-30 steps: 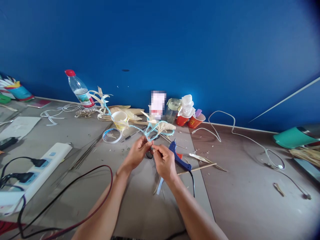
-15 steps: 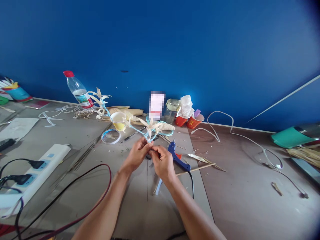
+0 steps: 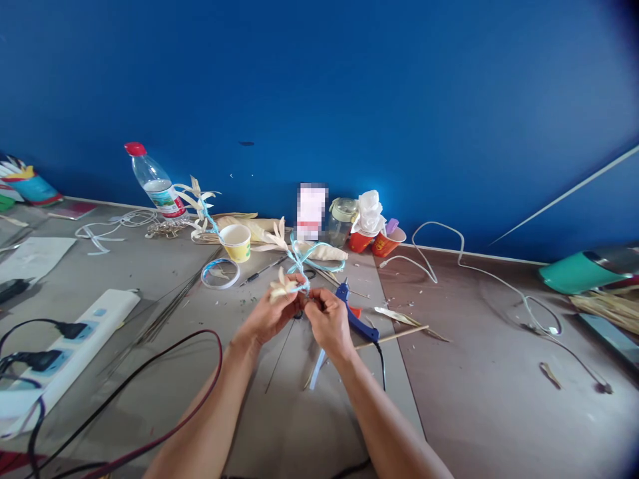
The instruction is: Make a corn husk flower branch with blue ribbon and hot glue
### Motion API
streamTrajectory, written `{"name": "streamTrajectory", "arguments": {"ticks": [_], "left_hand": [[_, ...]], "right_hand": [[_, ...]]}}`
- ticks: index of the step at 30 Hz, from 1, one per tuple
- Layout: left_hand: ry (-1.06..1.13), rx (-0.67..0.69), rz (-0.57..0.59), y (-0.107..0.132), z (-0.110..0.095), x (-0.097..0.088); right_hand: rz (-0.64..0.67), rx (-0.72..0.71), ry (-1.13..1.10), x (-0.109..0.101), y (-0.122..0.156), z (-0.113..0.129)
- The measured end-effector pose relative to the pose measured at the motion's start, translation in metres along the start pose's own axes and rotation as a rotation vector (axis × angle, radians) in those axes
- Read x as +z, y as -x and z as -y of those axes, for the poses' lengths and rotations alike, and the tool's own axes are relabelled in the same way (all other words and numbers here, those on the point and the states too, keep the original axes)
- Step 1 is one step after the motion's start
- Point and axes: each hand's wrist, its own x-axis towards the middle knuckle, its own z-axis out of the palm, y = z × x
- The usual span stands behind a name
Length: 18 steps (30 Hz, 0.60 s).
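In front of me, my left hand [image 3: 269,316] is closed around a pale dried-husk flower [image 3: 282,286] at its blue-wrapped stem. The fingertips of my right hand [image 3: 330,322] pinch the lower end of that stem, touching the left fingers. A second husk flower [image 3: 277,234] and loops of light-blue yarn [image 3: 327,251] stand out above the hands, seemingly joined to the same piece. Below the hands a thin dark wire [image 3: 279,356] slants down to the left. Exactly what lies between the fingertips is hidden.
Right of my hands lies a blue glue gun [image 3: 360,319] with its cord. A yellow-white paper cup [image 3: 236,245], a tape roll [image 3: 220,273] and a pen [image 3: 262,271] lie left of centre. Farther left are a bottle [image 3: 158,189] and a power strip [image 3: 107,313].
The flower cluster has turned in my hands: one flower has tipped down over my left fingers, uncovering the paper cup. The wire's lower end has swung left.
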Motion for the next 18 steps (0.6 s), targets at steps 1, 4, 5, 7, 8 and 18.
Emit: {"name": "streamTrajectory", "arguments": {"ticks": [1, 4, 5, 7, 8, 18], "left_hand": [[-0.003, -0.011, -0.018, -0.0004, 0.0001, -0.0014], [-0.027, -0.075, -0.011, -0.0013, 0.0007, -0.0058], [-0.031, -0.09, -0.001, -0.0014, 0.0008, -0.0069], [-0.017, -0.097, 0.004, -0.001, 0.0006, -0.0081], [-0.009, -0.092, 0.0, -0.0007, 0.0004, -0.0083], [0.019, -0.045, -0.057, -0.0044, 0.0012, -0.0075]], "right_hand": [[0.016, 0.018, -0.027, -0.0006, -0.001, -0.0003], [0.061, 0.043, -0.09, -0.0015, -0.003, -0.002], [0.077, 0.051, -0.11, -0.0014, -0.0033, -0.0024], [0.109, 0.071, -0.149, -0.0007, -0.0032, -0.0032], [0.122, 0.081, -0.165, 0.0, -0.003, -0.0034], [0.091, 0.053, 0.002, 0.0029, -0.0022, -0.0067]]}}
